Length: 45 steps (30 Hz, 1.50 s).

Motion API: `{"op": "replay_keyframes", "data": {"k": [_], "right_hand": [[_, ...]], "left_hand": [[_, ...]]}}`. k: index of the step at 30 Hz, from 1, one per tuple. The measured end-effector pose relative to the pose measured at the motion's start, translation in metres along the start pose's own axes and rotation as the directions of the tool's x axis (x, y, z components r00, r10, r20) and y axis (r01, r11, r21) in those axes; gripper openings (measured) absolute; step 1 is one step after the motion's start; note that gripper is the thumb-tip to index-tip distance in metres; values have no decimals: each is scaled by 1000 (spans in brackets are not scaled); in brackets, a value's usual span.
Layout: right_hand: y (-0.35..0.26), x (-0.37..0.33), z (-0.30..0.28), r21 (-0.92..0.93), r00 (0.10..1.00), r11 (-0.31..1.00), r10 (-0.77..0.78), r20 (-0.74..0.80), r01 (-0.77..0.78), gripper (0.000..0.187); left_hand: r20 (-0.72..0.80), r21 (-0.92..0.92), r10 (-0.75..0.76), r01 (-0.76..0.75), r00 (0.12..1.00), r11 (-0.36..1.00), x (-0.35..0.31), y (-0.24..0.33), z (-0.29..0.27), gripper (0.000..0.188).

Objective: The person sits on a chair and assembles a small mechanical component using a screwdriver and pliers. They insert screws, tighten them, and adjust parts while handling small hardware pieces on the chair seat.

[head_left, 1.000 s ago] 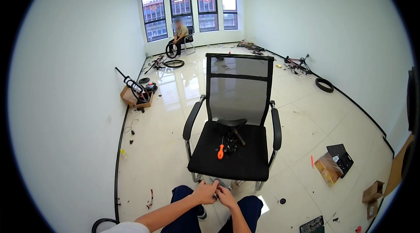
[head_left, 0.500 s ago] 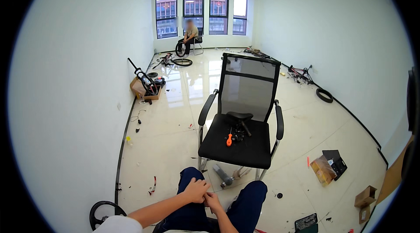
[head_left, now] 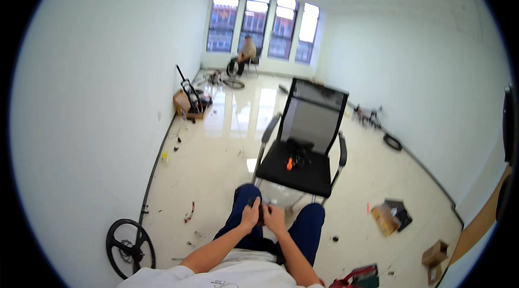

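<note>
Over my lap, between my knees, both hands are closed around a small dark part (head_left: 261, 216), blurred and mostly covered by fingers, so its kind cannot be told. My left hand (head_left: 250, 215) grips it from the left with the thumb up. From the other side, my right hand (head_left: 274, 219) pinches it. In front of my knees stands a black mesh office chair (head_left: 292, 177). On its seat lie a bike saddle (head_left: 299, 145), an orange-handled screwdriver (head_left: 290, 164) and several small black parts.
A black spoked wheel (head_left: 131, 247) leans by the left wall. An open box (head_left: 190, 115) holds bike parts farther along. A person (head_left: 247, 53) sits by the windows with a wheel. At right are a tyre (head_left: 392, 142), a dark case (head_left: 400, 213) and cardboard boxes (head_left: 434, 254).
My view has tilted and shifted, so the chair appears farther right and higher. My hands have moved slightly apart, and the dark part now shows between them.
</note>
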State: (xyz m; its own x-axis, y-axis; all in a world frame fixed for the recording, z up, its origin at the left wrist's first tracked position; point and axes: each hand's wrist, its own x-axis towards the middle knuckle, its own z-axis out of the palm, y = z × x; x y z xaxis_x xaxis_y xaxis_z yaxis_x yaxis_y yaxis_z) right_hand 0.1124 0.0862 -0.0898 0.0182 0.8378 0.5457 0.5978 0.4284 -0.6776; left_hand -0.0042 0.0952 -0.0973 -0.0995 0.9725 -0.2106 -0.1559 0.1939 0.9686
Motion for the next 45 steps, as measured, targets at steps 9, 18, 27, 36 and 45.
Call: {"op": "replay_keyframes", "data": {"k": [9,18,27,36,45], "right_hand": [[-35,-18,-13,-291,977,934,-179,114,205,34],[-12,-53,8,-214,982,962,-150,117,172,31],[-8,-56,5,-98,992,988,-119,43,123,30],[6,-55,-9,181,940,935,265,216,-305,34],[-9,-59,-24,-3,969,992,123,212,-126,39]], "left_hand": [[48,-394,-203,205,978,896,-21,-2,4,26],[65,-390,-302,302,951,870,-32,-42,-13,24],[94,-354,-403,409,910,841,-35,-28,-5,19],[58,-369,-347,343,936,864,-30,-21,9,15],[43,-532,-183,178,982,828,-16,-35,24,45]]}}
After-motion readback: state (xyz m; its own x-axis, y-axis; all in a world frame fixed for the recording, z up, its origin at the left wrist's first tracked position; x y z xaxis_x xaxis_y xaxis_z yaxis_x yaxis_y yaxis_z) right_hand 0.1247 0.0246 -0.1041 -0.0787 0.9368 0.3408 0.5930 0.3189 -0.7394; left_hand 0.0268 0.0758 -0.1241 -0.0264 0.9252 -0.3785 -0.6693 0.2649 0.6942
